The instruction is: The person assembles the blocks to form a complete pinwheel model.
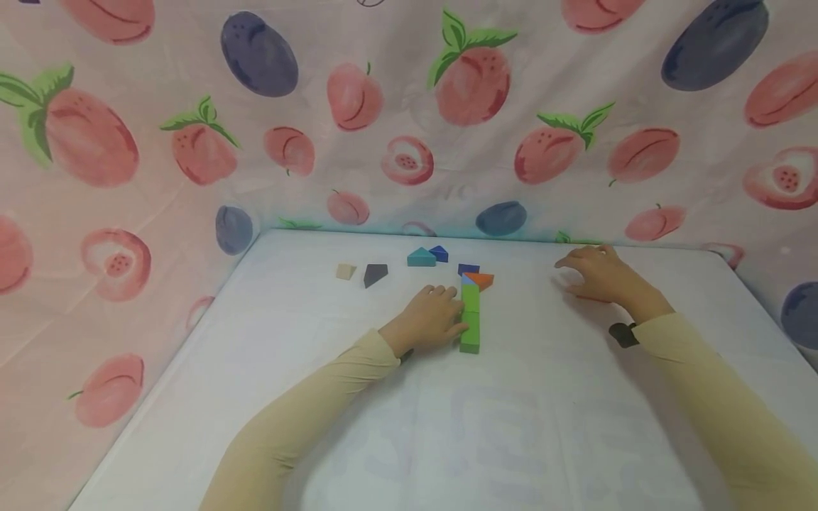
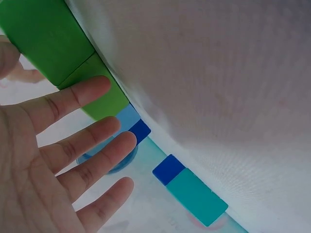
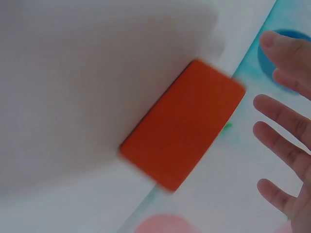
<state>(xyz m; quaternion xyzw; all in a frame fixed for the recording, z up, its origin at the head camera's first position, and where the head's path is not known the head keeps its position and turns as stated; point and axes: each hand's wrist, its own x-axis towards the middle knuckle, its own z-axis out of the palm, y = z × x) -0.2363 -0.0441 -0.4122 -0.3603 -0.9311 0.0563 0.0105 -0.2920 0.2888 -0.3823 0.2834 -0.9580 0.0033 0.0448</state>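
Note:
My left hand (image 1: 427,318) lies along the left side of two green blocks (image 1: 470,333) set end to end. In the left wrist view its fingers (image 2: 82,92) are spread and fairly straight, the index finger overlapping the nearer edge of the green pair. At the far end of that row are a light blue piece (image 1: 468,279), an orange triangular block (image 1: 483,281) and a dark blue block (image 1: 469,268). To the right, my right hand (image 1: 603,279) hovers with loosely bent fingers near an orange block (image 3: 183,126). That block is mostly hidden beneath the hand in the head view.
Behind the left hand lie a teal triangular block (image 1: 421,257) and a blue triangular block (image 1: 439,253). Farther left are a dark grey block (image 1: 375,274) and a beige block (image 1: 346,271). A fruit-printed cloth (image 1: 409,106) borders the white table (image 1: 409,440) at the back and left.

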